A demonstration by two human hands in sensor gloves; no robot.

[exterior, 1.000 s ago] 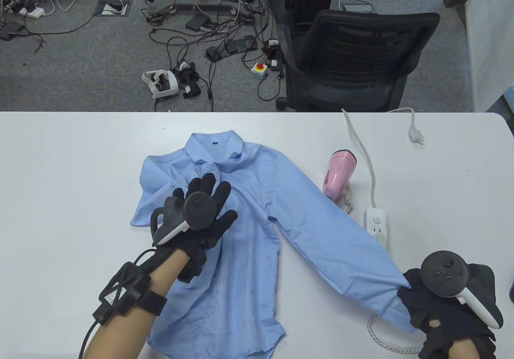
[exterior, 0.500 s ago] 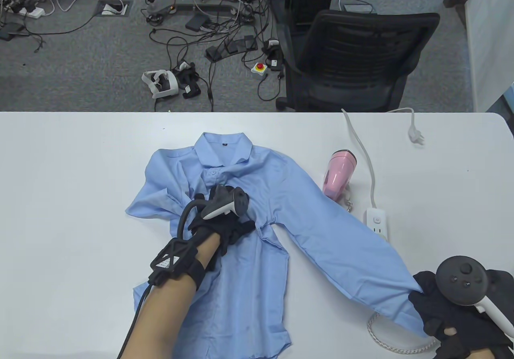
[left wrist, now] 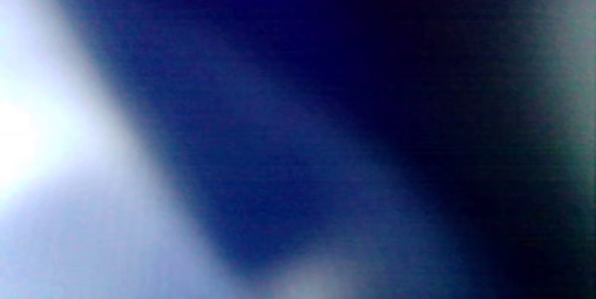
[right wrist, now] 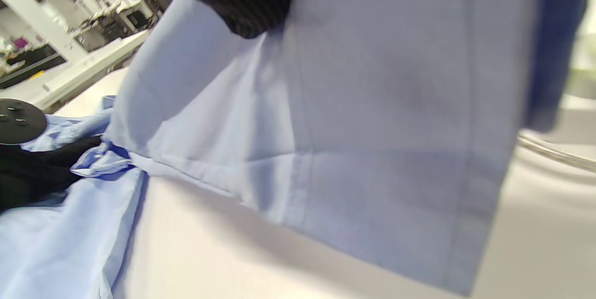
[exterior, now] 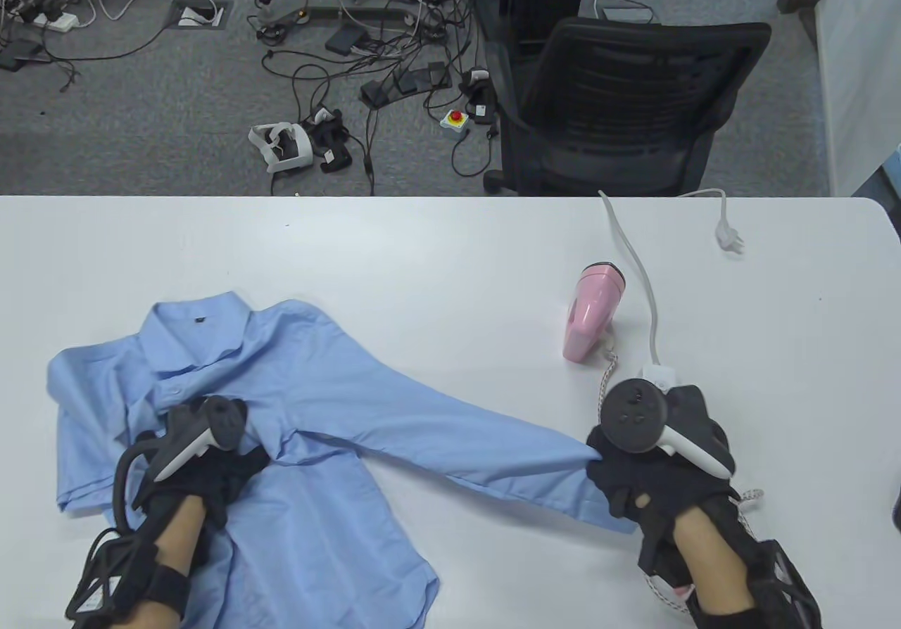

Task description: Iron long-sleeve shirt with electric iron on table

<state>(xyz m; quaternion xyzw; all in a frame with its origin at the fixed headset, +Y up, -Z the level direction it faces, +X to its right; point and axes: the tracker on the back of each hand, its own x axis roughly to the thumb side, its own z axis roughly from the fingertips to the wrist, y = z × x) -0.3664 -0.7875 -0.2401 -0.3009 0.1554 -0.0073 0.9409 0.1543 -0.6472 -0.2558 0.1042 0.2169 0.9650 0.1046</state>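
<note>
White counter (exterior: pixel 436 249): carries all the working items, with a black office chair (exterior: pixel 619 101) and loose cables on the floor beyond its far edge. Light-blue long-sleeve shirt (exterior: pixel 232 390): lies at the near left of the counter, collar toward the far left, one sleeve (exterior: pixel 450 439) drawn out to the right across the bare surface. Left hand (exterior: pixel 204 460): sits on the shirt front where the sleeve joins the body, fingers curled into bunched cloth (the left wrist view is only a blue blur and adds nothing). Right hand (exterior: pixel 654 474): clamped on the sleeve's cuff end; the right wrist view shows a gloved fingertip (right wrist: pixel 247 1) pressed over the cuff (right wrist: pixel 400 159), which is lifted slightly off the counter. Pink electric iron (exterior: pixel 591 312): stands untouched on the counter, well apart from the shirt and just beyond the right hand. White power strip (exterior: pixel 658 376): lies beside the iron, partly hidden by the right hand's tracker; its plug (exterior: pixel 728 238) rests unconnected near the far edge.

Step in hand, as judged: laying out and tensioning the sleeve before any pressing. The next move calls for lowering the cuff flat, smoothing the bunched cloth at the armpit, then freeing the right hand for the iron.
</note>
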